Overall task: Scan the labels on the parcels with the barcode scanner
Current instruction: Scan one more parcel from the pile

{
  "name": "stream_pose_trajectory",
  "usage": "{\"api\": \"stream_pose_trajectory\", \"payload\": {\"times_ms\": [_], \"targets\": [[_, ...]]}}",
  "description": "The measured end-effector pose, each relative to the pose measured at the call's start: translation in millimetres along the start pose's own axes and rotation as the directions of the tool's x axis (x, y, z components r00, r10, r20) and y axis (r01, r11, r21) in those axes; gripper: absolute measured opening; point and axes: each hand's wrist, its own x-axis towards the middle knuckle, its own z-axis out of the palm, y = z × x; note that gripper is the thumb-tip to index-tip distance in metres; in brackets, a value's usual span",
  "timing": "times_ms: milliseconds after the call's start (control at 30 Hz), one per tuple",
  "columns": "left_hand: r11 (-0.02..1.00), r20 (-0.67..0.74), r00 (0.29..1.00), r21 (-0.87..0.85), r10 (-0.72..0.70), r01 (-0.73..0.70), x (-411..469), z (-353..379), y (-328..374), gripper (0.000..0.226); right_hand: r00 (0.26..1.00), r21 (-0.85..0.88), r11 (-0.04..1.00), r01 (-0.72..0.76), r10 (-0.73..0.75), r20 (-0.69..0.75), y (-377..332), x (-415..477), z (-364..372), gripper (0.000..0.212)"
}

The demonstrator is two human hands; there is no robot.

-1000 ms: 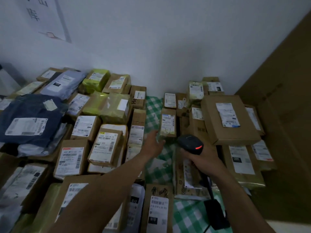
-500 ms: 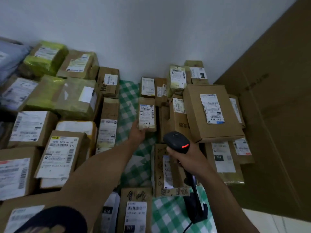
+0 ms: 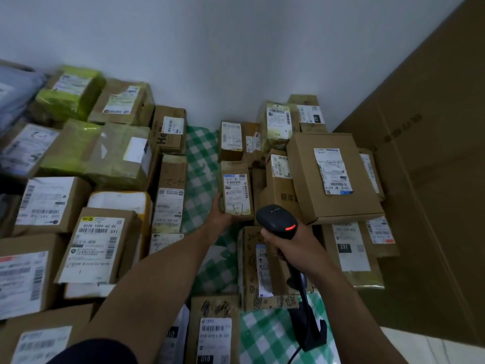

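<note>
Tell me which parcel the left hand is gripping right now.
The narrow brown box with "3-1" handwritten on its label, lying beside the green checked cloth. The left hand clasps its near end; the others lie untouched.

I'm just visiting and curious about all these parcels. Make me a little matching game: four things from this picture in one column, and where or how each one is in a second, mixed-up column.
Things:
1. barcode scanner
2. small parcel marked 3-1
3. large flat box
4. checked cloth

Places or states:
A. held at its near end by the left hand
B. lies under the parcels, green and white
C. gripped in the right hand, red light showing
D. rests on top of other parcels at the right

Pairs: 1-C, 2-A, 3-D, 4-B
</note>
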Motion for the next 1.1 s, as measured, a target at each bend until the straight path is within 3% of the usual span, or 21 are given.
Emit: {"api": "stream_pose_trajectory", "payload": {"times_ms": [133,233,333,567,767,1100], "targets": [[1.000,0.030,1.000,0.001,0.004,-0.004,-0.8,-1.0,-7.6,0.096,1.000,0.002,1.000,0.013,-0.013,0.000,1.6,0.2,0.5,0.036],[0.993,0.023,0.999,0.109,0.047,-0.050,19.2,-5.4,-29.3,0.095,1.000,-0.008,1.000,0.023,-0.023,-0.003,2.9,0.9,0.2,0.035],[0.966,-0.011,0.991,0.228,0.132,-0.126,10.5,-2.9,-19.0,0.077,1.000,-0.016,1.000,0.020,-0.020,-0.001,6.3,2.5,0.3,0.032],[0.978,-0.174,0.971,0.155,0.165,-0.138,-41.2,5.7,26.3,0.072,1.000,0.022,0.999,0.026,-0.026,0.013,7.2,1.6,-2.1,0.027],[0.965,-0.205,0.944,0.090,0.258,-0.245,-114.1,-7.0,44.7,0.074,0.996,0.080,0.993,0.092,-0.091,-0.018,6.4,-7.9,-0.4,0.029],[0.937,0.005,0.941,0.097,0.338,-0.337,-203.0,-4.7,36.0,0.118,0.946,0.132,0.937,0.323,-0.322,-0.030,-0.9,-67.7,17.6,0.035]]}}
